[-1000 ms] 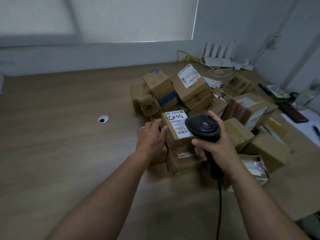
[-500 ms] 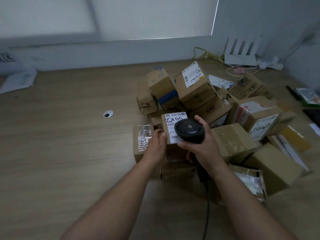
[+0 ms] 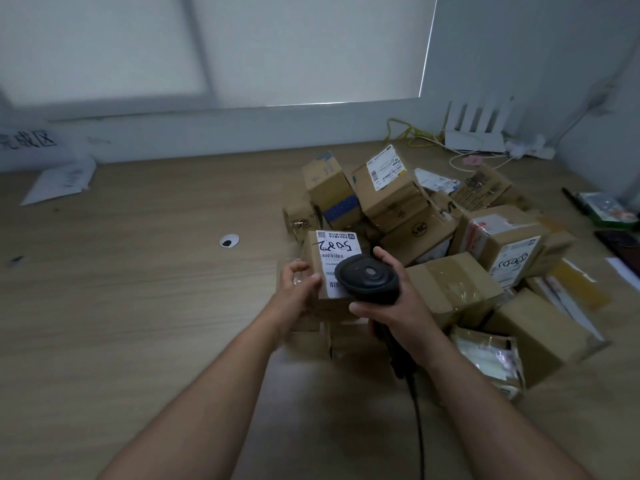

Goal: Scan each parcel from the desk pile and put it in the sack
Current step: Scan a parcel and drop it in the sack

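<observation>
My left grip (image 3: 297,293) held the labelled parcel (image 3: 327,252) by its left side, fingers curled round it; my right grip (image 3: 393,308) clasped the black scanner (image 3: 367,279), its head over the label's lower barcode; the pile (image 3: 460,237) behind sat toward the desk's (image 3: 138,306) far right corner.

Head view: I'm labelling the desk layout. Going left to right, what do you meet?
White papers, cable hole, left hand gripping the labelled parcel, scanner in the right hand, taped brown box, dark flat item.
</observation>
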Available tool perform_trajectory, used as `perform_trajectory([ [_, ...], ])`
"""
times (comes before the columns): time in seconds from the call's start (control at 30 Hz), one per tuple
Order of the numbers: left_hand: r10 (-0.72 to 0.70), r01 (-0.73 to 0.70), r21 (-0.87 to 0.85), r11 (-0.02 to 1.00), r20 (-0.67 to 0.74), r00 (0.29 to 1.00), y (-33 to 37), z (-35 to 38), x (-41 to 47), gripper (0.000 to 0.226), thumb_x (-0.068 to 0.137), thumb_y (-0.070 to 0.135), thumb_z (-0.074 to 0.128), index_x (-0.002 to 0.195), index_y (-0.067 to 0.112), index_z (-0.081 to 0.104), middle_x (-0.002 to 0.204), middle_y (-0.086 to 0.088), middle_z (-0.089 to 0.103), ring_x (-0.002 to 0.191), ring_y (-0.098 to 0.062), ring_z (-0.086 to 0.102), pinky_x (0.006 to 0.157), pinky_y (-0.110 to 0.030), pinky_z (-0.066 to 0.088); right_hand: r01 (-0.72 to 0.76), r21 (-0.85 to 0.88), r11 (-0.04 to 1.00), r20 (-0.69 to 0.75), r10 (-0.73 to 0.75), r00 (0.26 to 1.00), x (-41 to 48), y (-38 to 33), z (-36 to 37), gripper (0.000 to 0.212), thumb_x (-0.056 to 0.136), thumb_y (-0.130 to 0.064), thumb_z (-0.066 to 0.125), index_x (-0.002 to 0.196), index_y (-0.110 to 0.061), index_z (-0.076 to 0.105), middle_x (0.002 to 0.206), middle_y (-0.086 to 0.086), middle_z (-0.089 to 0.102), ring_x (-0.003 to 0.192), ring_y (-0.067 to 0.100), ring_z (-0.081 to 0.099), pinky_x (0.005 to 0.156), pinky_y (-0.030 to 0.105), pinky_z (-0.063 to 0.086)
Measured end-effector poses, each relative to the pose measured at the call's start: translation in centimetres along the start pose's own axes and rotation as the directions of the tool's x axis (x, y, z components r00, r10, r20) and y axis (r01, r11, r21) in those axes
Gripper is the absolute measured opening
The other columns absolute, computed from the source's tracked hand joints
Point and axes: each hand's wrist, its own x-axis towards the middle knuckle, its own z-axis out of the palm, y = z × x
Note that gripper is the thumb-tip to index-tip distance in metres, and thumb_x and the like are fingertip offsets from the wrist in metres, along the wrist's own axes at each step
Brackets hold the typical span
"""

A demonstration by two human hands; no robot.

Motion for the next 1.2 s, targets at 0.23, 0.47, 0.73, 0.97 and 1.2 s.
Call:
perform_trajectory([
  [0.23, 0.207, -0.203, 0.137, 0.970, -0.017, 0.978, 3.1, -6.2, -3.2, 0.098, 0.081, -0.001, 0.071, 0.148, 0.037, 0.011, 0.113, -0.004, 0.054, 0.094, -0.012, 0.062, 0.069, -0.027, 0.055, 0.109, -0.013, 0.994, 0.132, -0.106, 0.986, 0.4, -3.2, 3.6, 0.095, 0.065, -0.003, 0.085, 0.139, -0.039, 0.037, 0.134, -0.004, 0.055, 0.111, 0.014, 0.058, 0.073, 0.021, 0.053],
  [0.47, 0.348, -0.319, 0.148, 0.936, -0.255, 0.902, 4.0, -12.4, -5.7, 0.106, 0.074, 0.000, 0.078, 0.146, 0.040, 0.011, 0.114, -0.006, 0.050, 0.104, -0.019, 0.059, 0.083, -0.036, 0.054, 0.198, 0.019, 0.980, 0.247, -0.197, 0.949, 0.0, -6.4, 7.7, 0.091, 0.061, -0.008, 0.083, 0.131, -0.045, 0.038, 0.123, -0.010, 0.062, 0.105, 0.012, 0.062, 0.076, 0.020, 0.053],
  [0.73, 0.356, -0.330, 0.136, 0.934, -0.405, 0.842, 4.5, -18.9, -8.1, 0.114, 0.055, 0.022, 0.080, 0.144, 0.044, 0.013, 0.117, -0.007, 0.050, 0.108, -0.023, 0.059, 0.096, -0.052, 0.050, 0.185, 0.079, 0.980, 0.374, -0.201, 0.905, -2.0, -6.8, 10.2, 0.099, 0.048, -0.024, 0.086, 0.134, -0.049, 0.044, 0.128, -0.005, 0.061, 0.082, 0.006, 0.065, 0.067, 0.019, 0.052],
  [0.97, 0.353, -0.329, 0.132, 0.935, -0.432, 0.830, 4.3, -20.7, -8.5, 0.115, 0.054, 0.020, 0.080, 0.145, 0.044, 0.013, 0.116, -0.005, 0.048, 0.107, -0.021, 0.058, 0.096, -0.052, 0.051, 0.197, 0.064, 0.978, 0.436, -0.205, 0.876, -2.8, -7.0, 10.6, 0.099, 0.047, -0.022, 0.086, 0.134, -0.048, 0.045, 0.128, -0.001, 0.062, 0.074, 0.001, 0.066, 0.061, 0.014, 0.050],
  [1.2, 0.329, -0.303, 0.130, 0.944, -0.439, 0.836, 3.8, -20.6, -8.0, 0.121, 0.041, 0.034, 0.083, 0.140, 0.051, 0.016, 0.120, -0.010, 0.051, 0.112, -0.025, 0.057, 0.094, -0.052, 0.052, 0.197, 0.031, 0.980, 0.416, -0.192, 0.889, -3.5, -7.1, 9.9, 0.102, 0.049, -0.024, 0.085, 0.139, -0.043, 0.041, 0.129, -0.001, 0.061, 0.077, 0.002, 0.065, 0.063, 0.013, 0.050],
])
